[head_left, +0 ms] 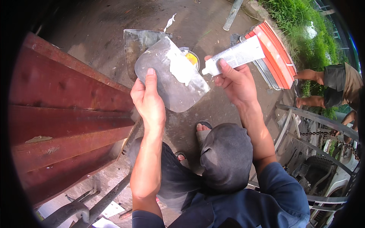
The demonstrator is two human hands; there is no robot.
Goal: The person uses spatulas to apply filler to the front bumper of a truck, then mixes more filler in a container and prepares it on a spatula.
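Note:
My left hand [149, 99] grips the near left edge of a flat grey plate [163, 81] with rounded corners, thumb on top. A thick white smear of paste [179, 67] lies across the plate's right side. In my right hand [239, 81] is a white squeeze tube [243, 53], held near its nozzle between thumb and fingers. The nozzle points left toward the plate, apart from it. Behind the plate is a second grey sheet [131, 43], partly covered. A round container with something yellow [192, 58] shows past the plate's far edge.
Red metal panels [68, 98] rise along the left. An orange and white panel-like object [275, 53] stands at the right, near a metal pole [232, 15] and grass. A metal frame [319, 123] with a chain is at the lower right. Another person [338, 85] is at the far right.

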